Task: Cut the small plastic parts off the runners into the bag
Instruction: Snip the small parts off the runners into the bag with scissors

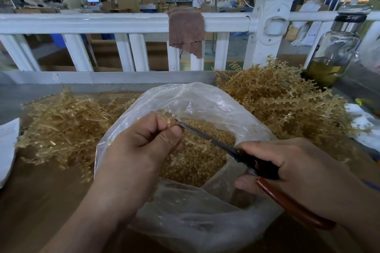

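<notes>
Over the open mouth of a clear plastic bag, the left hand pinches a small amber runner between thumb and curled fingers. The right hand is clenched round the brown handles of scissors, whose blade tip appears to meet the runner, though that spot is blurred. Cut parts fill the bag below. Heaps of runners lie to the left and right. Behind, a brown cloth hangs over a white railing, near a glass bottle.
</notes>
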